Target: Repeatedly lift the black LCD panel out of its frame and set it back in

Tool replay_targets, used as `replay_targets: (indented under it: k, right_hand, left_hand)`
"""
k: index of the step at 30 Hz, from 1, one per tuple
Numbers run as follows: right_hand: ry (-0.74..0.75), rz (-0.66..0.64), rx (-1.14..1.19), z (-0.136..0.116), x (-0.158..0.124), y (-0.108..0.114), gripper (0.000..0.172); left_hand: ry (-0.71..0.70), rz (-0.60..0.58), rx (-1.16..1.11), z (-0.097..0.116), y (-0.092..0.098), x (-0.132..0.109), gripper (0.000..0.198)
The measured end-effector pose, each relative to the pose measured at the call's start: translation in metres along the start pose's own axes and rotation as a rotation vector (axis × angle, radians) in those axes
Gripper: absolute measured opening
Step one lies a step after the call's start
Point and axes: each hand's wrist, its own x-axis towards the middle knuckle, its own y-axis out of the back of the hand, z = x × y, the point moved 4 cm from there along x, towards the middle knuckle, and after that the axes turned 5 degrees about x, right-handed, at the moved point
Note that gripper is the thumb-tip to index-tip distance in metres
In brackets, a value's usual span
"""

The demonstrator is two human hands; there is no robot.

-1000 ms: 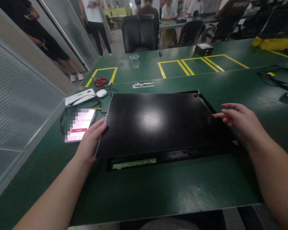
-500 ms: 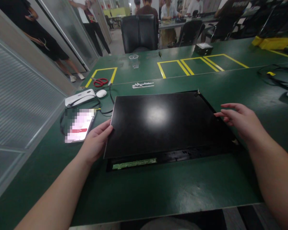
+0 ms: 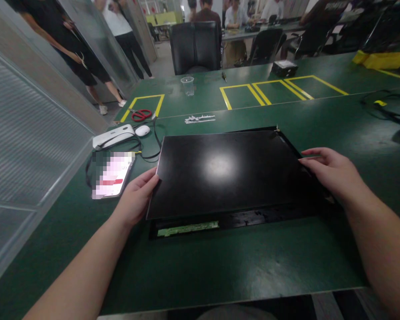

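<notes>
A large glossy black screen panel [image 3: 226, 171] lies over a black frame [image 3: 253, 218] on the green table [image 3: 220, 266]. A green circuit strip [image 3: 186, 229] shows along the frame's near edge. My left hand [image 3: 136, 198] grips the panel's left edge, thumb on top and fingers under it. My right hand [image 3: 333, 173] holds the right edge, fingers curled against it. The panel sits nearly flat, its near-left corner slightly raised.
A phone [image 3: 111, 175] lies left of the panel, with a white device [image 3: 113, 135], a white mouse [image 3: 142, 130], black cables and red scissors [image 3: 140, 114] behind it. A plastic cup [image 3: 187, 85], a black chair [image 3: 195, 46] and yellow tape boxes stand further back. People stand at left and sit beyond.
The panel has slid to the right and dropped lower onto the frame. My left hand followed it. My right hand's fingers went from spread to closed on the right edge.
</notes>
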Motion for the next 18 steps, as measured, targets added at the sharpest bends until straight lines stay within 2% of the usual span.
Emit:
replay_targets:
  k: [7,14,18]
  right_hand:
    - [0.108,-0.019,-0.084,0.0046,0.0024,0.0002,0.041]
    - [0.053,-0.032,-0.089,-0.0021,-0.0004,0.0023,0.038]
    - [0.05,-0.042,-0.044,-0.0026,-0.0031,-0.0002,0.04]
  left_hand:
    - [-0.023,-0.001,0.021,-0.0005,-0.0001,0.0,0.044]
    - [0.039,0.038,-0.034,0.001,-0.0027,-0.0022,0.045]
    - [0.036,-0.03,-0.071,0.0025,-0.0037,-0.002,0.051]
